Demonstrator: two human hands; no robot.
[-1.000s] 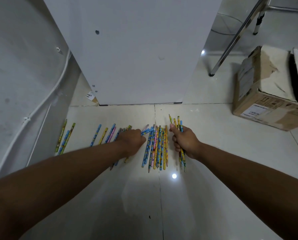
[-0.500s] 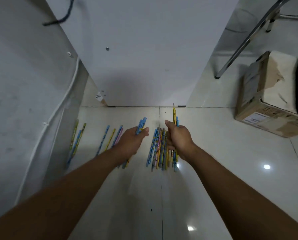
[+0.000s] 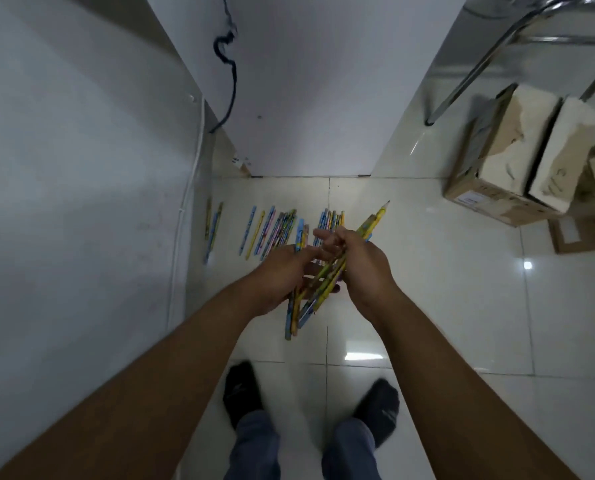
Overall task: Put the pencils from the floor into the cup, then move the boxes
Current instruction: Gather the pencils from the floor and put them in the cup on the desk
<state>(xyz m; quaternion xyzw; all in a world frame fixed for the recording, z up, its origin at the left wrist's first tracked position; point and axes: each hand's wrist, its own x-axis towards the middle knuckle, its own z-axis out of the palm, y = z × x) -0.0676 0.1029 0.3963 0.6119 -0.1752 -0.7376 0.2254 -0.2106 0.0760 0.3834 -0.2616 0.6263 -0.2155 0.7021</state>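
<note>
Two bunches of pencils crossed between hands; left hand grip holds one, right hand grip other.

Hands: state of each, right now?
Left hand: holds blue pencils.
Right hand: grips yellow pencils.

White cabinet with black cable (dangling); chrome chair leg.

The floor is pale glossy tile. Loose pencils lie in a row at the far side, before a white cabinet — a couple more sit apart by the left wall. Torn cardboard boxes stand far right, near a metal chair leg.
</note>
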